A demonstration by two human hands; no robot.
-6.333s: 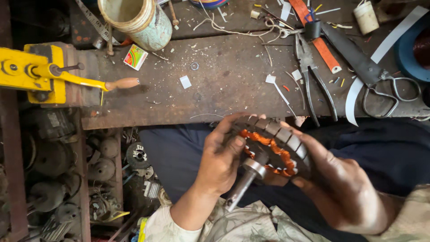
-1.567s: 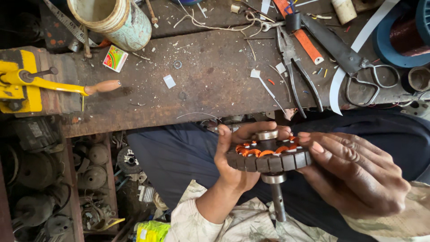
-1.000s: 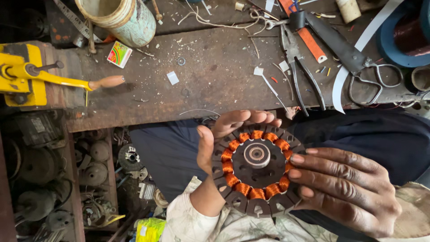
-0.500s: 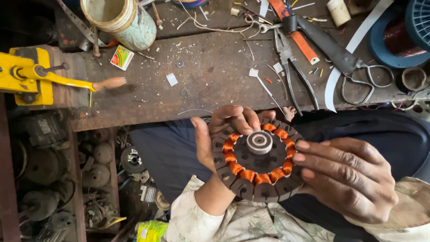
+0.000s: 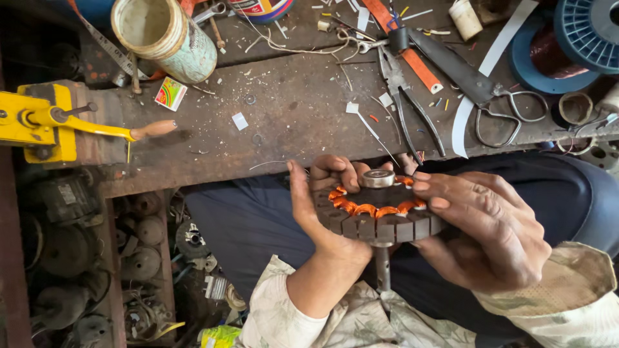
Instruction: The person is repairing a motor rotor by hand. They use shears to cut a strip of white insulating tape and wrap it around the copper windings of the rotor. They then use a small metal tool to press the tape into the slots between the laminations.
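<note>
Lying beyond the held stator (image 5: 377, 219): pliers (image 5: 406, 103), scissors (image 5: 483, 90), tin (image 5: 164, 38).

A small square packet (image 5: 170, 94), printed in red, green, yellow and white, lies flat on the worn worktop (image 5: 296, 122), just beside a cylindrical tub (image 5: 169, 38) whose pale green label is scuffed and stained. At the top edge, a round container (image 5: 261, 8) shows a red, blue and white label. Low in the frame, below the worktop, sits a crumpled yellow-green wrapper (image 5: 219, 336).
</note>
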